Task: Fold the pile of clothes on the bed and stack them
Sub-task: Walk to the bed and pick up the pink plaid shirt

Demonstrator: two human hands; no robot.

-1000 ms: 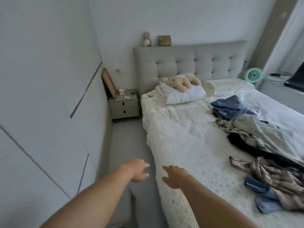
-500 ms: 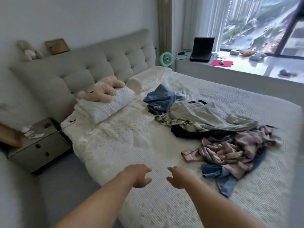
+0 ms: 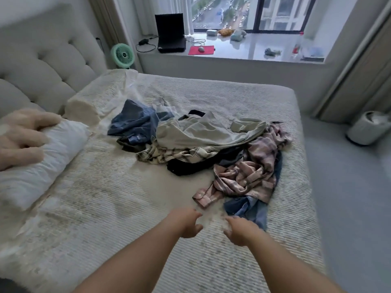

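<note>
A loose pile of clothes lies on the middle and right of the bed (image 3: 88, 208). It holds a pink plaid shirt (image 3: 251, 172), a grey-green garment (image 3: 201, 132), a blue denim piece (image 3: 135, 121), a dark garment (image 3: 190, 167), a checked shirt (image 3: 169, 154) and another blue piece (image 3: 247, 209). My left hand (image 3: 188, 224) and my right hand (image 3: 239, 230) reach forward side by side above the bedspread, just short of the pile. Both have loosely curled fingers and hold nothing.
A white pillow (image 3: 44, 157) with a pale plush toy (image 3: 19, 136) lies at the left by the padded headboard (image 3: 46, 60). A laptop (image 3: 170, 32), a green fan (image 3: 122, 55) and small items sit on the window ledge. A white bin (image 3: 369, 127) stands on the floor at right.
The view has swung right from the nightstand side to face the clothes pile and the window. Both hands stay stretched forward and now hang closer to the clothes.
</note>
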